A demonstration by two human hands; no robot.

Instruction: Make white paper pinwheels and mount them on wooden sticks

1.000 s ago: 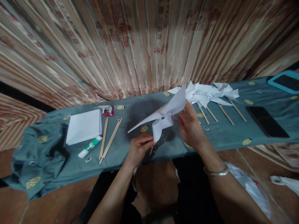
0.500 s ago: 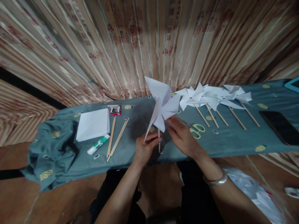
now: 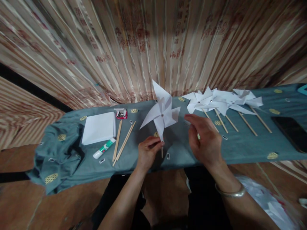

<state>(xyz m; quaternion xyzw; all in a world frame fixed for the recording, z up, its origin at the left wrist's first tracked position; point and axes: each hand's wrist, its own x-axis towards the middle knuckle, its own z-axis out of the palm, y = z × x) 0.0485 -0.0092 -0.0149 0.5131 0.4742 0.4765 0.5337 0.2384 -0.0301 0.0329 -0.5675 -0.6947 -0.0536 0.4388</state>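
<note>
The paper pinwheel [image 3: 158, 115] is now facing the wearer, having swung round from a more edge-on angle, and it is standing roughly upright over the middle of the cloth-covered counter [image 3: 177, 151]. The right hand [image 3: 205, 137] is drawing away from the blades, so the left hand [image 3: 149, 151] is carrying everything alone; the paper seems to be staying put on its stick [image 3: 162, 151] without a second hand. That left hand is pinching the stick between thumb and fingers, the lowest blade tip reaching right down to the grip. The right hand is hovering well apart, fingers loosely curling, thumb standing off, nothing visible in it. Behind it, more pinwheels [image 3: 219, 102] are lying overlapped along the counter.
</note>
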